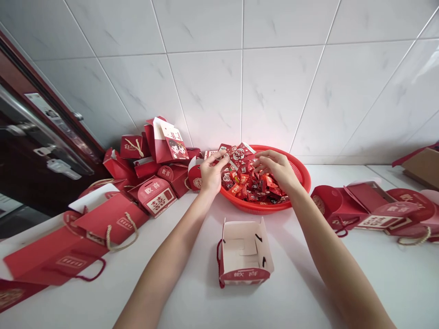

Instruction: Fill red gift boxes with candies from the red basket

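Observation:
A red plastic basket (303, 171) holds many small wrapped candies (252, 183), mostly red and some dark. At its left rim my left hand (211, 172) has thumb and fingers closed on a red printed packet (224, 151). My right hand (276, 170) reaches over the basket's right side, its bent fingers apart just above the candies; its thumb is mostly hidden. Another red printed packet (242, 151) with a white edge leans between the hands. In front of the basket stands an open red gift box (245, 274), with a pale inside and nothing in it.
Red gift boxes (156, 196) with rope handles crowd the left side, some piled against the tiled wall (206, 91). More red boxes (373, 205) line the right. A brown carton (423, 167) sits at far right. Keys (61, 167) hang from a dark door at left.

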Tool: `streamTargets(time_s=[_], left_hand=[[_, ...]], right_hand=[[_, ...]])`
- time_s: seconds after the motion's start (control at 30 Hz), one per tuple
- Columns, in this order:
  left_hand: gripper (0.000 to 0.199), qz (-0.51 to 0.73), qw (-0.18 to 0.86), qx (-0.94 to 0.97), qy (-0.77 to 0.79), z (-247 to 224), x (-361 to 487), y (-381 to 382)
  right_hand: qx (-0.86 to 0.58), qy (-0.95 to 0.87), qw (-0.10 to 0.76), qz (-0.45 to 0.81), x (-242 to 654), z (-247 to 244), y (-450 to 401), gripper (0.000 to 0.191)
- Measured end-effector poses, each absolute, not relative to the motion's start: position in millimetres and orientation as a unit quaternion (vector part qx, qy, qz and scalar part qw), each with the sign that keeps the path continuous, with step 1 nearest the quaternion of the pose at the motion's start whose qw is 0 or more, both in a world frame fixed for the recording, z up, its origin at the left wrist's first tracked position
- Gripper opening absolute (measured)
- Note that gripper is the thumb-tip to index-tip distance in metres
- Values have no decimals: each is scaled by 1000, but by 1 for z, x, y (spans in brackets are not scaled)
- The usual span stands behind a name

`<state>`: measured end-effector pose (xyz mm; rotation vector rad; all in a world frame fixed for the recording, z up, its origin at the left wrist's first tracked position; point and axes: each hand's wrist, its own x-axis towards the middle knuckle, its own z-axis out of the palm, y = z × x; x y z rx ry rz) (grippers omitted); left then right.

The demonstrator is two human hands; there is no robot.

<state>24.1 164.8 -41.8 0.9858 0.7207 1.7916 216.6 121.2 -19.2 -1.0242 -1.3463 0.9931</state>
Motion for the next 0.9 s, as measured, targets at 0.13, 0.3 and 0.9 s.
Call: streamTargets(time_s=[0.13, 0.3, 0.9], left_hand=[[36, 746, 485, 354, 287, -43, 24, 168], [38, 751, 485, 344, 287, -44, 22, 171], [35, 749, 493, 340, 284, -39, 24, 164]], right_hand=[[-470, -659, 459, 366, 215, -20, 127, 17], [-507, -783, 265, 244, 196, -6, 156, 26], [-484, -824, 199, 218, 174, -25, 174, 23]])
